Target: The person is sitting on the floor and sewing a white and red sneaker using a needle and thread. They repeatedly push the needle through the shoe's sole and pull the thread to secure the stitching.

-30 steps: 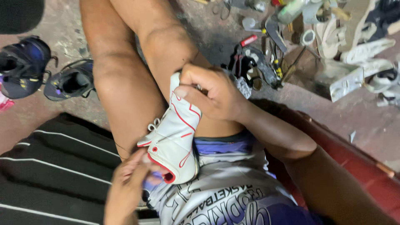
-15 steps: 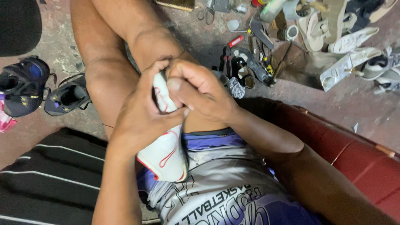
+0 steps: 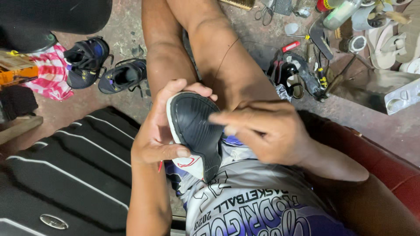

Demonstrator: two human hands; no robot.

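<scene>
Head view, entry: your left hand (image 3: 159,135) wraps the small shoe (image 3: 197,131), sole up, over your lap; fingers closed round its edge. Your right hand (image 3: 267,135) lies fingertips on the black sole, loosely curled, gripping nothing. Step judged: checking the sole. Next calls for steady pressing. Room: tools (image 3: 315,65) at 2 o'clock, dark shoes (image 3: 105,70) at 10, well apart.

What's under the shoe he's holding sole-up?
The shoe sits in the left hand, thumb on its white side, right hand fingers on the black sole. Beneath show shorts and a thigh; its upper is hidden.
</scene>
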